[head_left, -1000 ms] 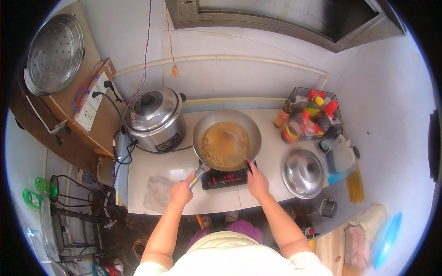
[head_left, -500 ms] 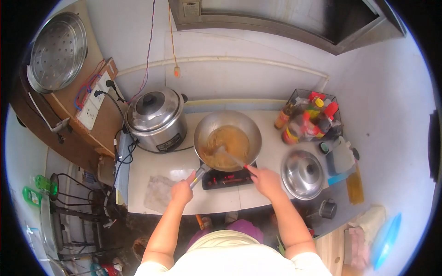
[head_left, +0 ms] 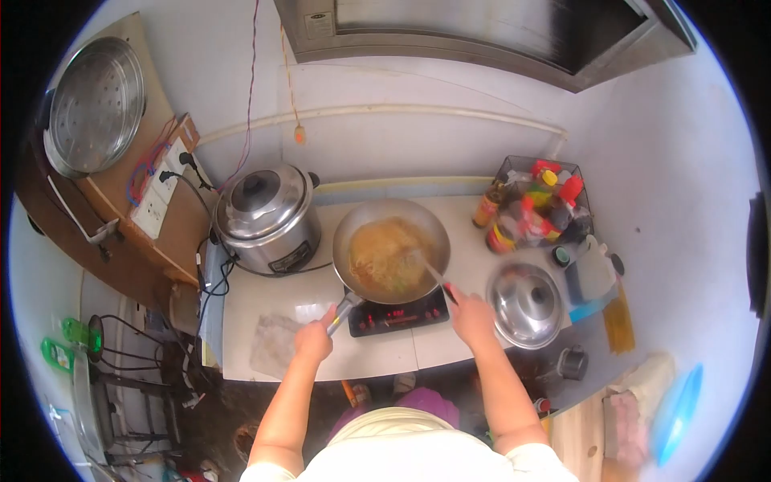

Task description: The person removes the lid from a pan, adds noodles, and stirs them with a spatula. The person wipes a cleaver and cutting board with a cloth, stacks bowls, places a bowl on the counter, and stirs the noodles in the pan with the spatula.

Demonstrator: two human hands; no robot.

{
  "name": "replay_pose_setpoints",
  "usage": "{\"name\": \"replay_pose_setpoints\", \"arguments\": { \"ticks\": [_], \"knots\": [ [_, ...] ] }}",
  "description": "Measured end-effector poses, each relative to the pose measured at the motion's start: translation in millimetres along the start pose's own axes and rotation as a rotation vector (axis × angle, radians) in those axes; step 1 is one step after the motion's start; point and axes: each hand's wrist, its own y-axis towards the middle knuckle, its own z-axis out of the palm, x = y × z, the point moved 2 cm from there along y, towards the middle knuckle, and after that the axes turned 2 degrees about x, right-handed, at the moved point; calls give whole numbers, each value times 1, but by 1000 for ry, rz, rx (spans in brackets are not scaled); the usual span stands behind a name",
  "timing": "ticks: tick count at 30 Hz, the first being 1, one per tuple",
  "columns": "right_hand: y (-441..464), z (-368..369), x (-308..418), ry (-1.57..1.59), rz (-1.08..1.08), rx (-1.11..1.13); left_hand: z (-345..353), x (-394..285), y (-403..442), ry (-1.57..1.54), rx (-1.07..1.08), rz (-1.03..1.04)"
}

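Note:
A metal wok [head_left: 434, 221] sits on a black induction cooker [head_left: 399, 316] whose red display is lit. Brownish food [head_left: 381, 249] with liquid fills its bottom. My left hand [head_left: 314, 341] is closed round the wok's handle [head_left: 344, 312] at the front left. In my right hand [head_left: 472, 319], at the wok's front right, is the handle of a spatula [head_left: 436, 275]. The spatula's blade is in the food near the wok's right side, blurred and partly hidden.
A lidded steel cooker [head_left: 269, 221] stands left of the wok. To the right are a metal lid [head_left: 526, 305] and a wire basket [head_left: 585, 193] of bottles. A grey cloth [head_left: 274, 344] lies at the front left. A range hood [head_left: 450, 48] hangs above.
The spatula's blade has moved from the wok's middle to its right side, and my right hand has shifted slightly right. My left hand still holds the wok's handle. The view has shifted a little.

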Motion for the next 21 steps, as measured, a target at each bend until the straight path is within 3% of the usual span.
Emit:
{"name": "replay_pose_setpoints", "arguments": {
  "ticks": [4,8,14,21],
  "knots": [
    [13,41,12,176,5,-8,4,3,1,-17,-28,24],
    [3,19,18,286,-26,105,3,1,-1,-27,-30,32],
    [-2,28,15,172,72,80,2,1,-2,-9,-28,56],
    [-31,-9,-1,165,-60,124,0,2,0,-18,-7,25]
  ]
}}
